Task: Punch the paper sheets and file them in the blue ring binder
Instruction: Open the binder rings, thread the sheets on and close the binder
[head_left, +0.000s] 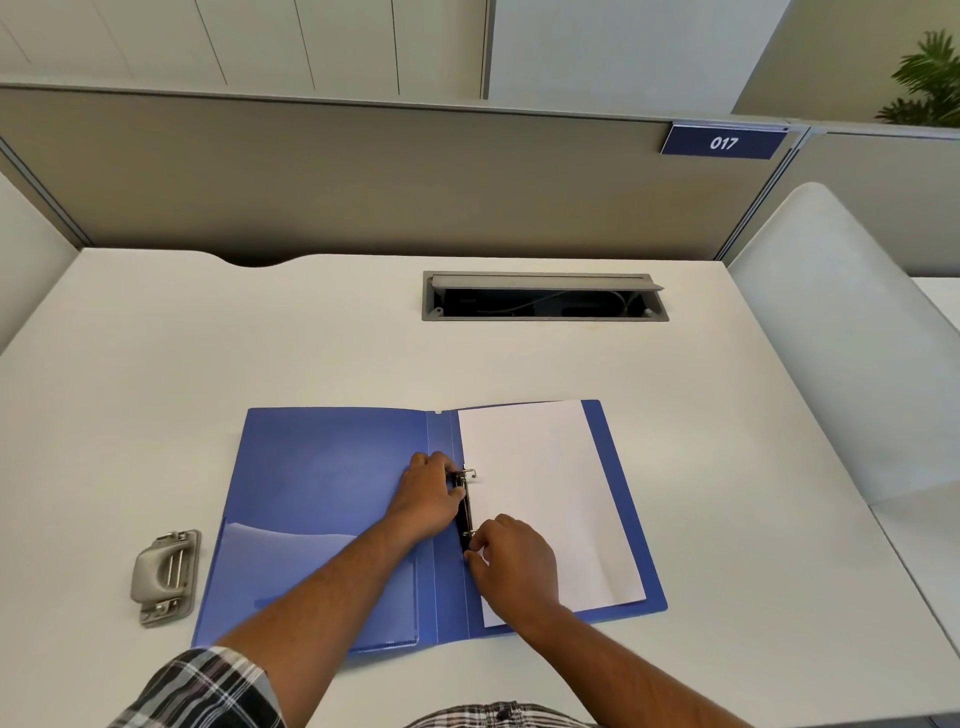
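Observation:
The blue ring binder (322, 483) lies open flat on the white desk. White paper sheets (550, 488) lie on its right half, their left edge at the black ring mechanism (466, 512). My left hand (428, 493) grips the upper end of the mechanism by the top ring. My right hand (511, 564) rests on the paper's lower left and pinches at the lower end of the mechanism. The lower ring is mostly hidden by my fingers.
A grey metal hole punch (165, 577) sits on the desk (156, 364) left of the binder. An open cable tray (543, 297) is set into the desk at the back. A partition wall (363, 176) stands behind, and a white chair back (841, 332) is at the right.

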